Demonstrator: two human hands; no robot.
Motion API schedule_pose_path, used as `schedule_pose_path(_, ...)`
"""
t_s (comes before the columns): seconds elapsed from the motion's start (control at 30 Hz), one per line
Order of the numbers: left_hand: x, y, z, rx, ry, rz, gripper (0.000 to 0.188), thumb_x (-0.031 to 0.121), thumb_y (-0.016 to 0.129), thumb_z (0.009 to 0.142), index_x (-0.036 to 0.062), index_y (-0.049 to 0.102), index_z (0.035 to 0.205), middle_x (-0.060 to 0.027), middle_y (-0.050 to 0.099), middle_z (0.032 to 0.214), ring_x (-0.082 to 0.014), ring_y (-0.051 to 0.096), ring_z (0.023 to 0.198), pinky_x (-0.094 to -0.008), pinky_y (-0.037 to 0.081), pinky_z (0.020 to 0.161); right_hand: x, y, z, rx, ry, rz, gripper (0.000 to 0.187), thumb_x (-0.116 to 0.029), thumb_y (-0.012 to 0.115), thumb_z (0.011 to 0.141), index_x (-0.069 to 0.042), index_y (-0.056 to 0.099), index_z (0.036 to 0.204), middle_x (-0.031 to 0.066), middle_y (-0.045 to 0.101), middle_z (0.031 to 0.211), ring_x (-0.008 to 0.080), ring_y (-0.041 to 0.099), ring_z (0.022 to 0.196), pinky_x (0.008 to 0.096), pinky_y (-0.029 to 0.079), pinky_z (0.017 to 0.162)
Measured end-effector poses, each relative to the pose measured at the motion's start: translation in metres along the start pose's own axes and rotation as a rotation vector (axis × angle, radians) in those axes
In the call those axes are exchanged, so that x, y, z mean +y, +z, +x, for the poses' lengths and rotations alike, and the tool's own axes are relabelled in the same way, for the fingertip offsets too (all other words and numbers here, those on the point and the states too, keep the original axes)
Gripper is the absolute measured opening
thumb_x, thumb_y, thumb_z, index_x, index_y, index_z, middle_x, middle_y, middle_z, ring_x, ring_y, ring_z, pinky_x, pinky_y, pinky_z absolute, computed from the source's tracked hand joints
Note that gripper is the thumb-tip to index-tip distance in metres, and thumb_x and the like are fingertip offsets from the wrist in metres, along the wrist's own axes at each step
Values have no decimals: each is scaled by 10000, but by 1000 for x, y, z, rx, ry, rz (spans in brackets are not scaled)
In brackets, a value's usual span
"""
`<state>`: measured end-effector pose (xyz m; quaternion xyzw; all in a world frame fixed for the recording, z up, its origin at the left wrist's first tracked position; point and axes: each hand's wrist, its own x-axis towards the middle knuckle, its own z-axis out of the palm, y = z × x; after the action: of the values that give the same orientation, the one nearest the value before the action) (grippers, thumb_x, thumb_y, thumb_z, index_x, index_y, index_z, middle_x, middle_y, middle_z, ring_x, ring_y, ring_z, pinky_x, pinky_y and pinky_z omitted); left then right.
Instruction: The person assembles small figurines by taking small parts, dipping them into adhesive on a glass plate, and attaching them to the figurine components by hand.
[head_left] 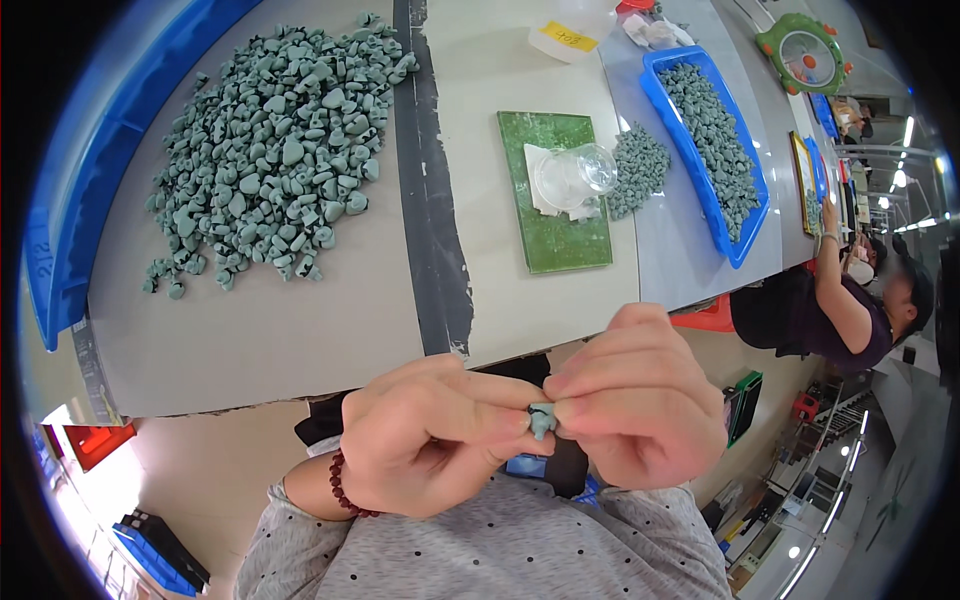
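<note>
Between my two hands is one small grey-green moulded piece (pixel 542 420) with a dark line across its top. My left hand (pixel 420 430), a beaded bracelet at its wrist, pinches the piece from the left with thumb and finger. From the other side my right hand (pixel 645 405) grips it, thumb and forefinger pressed together. Both hands are in front of my body, just off the table's near edge. On the left of the table lies a big heap of similar grey-green pieces (pixel 290 150). What the piece depicts is too small to make out.
A green board (pixel 550 245) bears a clear plastic cup (pixel 570 178) on white paper. Right of it are a small pile of pieces (pixel 640 170) and a blue tray (pixel 748 235) full of them. A blue bin's rim (pixel 60 260) curves along the left. Another person (pixel 850 310) sits at right.
</note>
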<state>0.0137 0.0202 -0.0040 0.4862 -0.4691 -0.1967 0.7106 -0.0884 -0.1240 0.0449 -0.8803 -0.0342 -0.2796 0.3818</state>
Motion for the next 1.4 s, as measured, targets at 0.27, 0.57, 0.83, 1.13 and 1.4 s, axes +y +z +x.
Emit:
schedule_pose_path(0.27, 1, 5, 0, 56, -52, -100, 251, 105, 685, 800, 44, 448, 856, -142, 659, 781, -79, 455, 509, -210, 348, 475, 8, -5, 6, -80, 17, 163, 210, -18, 684, 660, 1, 623, 860, 139, 624, 886, 230, 582, 757, 314, 416, 587)
schedule_pose_path(0.57, 3, 8, -2, 77, -269, -461, 272, -13, 683, 768, 21, 439, 882, -120, 633, 813, -58, 509, 591, -173, 365, 481, 7, -6, 0, -116, 123, 296, 250, -31, 706, 624, -19, 637, 864, 88, 630, 861, 211, 588, 751, 299, 415, 634)
schedule_pose_path(0.83, 12, 5, 11, 213, -644, -1060, 134, 116, 516, 887, 81, 392, 848, -23, 435, 761, -82, 390, 555, -214, 335, 526, 64, -81, -15, 528, 444, -588, 162, -57, 674, 736, 23, 608, 860, 57, 596, 809, 131, 536, 750, 269, 405, 698)
schedule_pose_path(1.13, 14, 6, 18, 200, -719, -961, 53, 98, 433, 925, 95, 395, 888, -65, 471, 842, -164, 509, 660, -281, 412, 601, 96, -88, -7, 376, 244, -964, 151, -92, 695, 707, -88, 678, 857, 72, 573, 1088, 237, 475, 1008, 346, 367, 875)
schedule_pose_path(1.4, 12, -1, 12, 143, -760, -1242, 92, 151, 387, 949, 72, 406, 905, -8, 371, 679, -72, 278, 520, -206, 219, 437, 102, -64, 4, 173, 228, -1022, 137, -66, 695, 622, -103, 686, 754, 37, 562, 1091, 282, 425, 1040, 380, 314, 919)
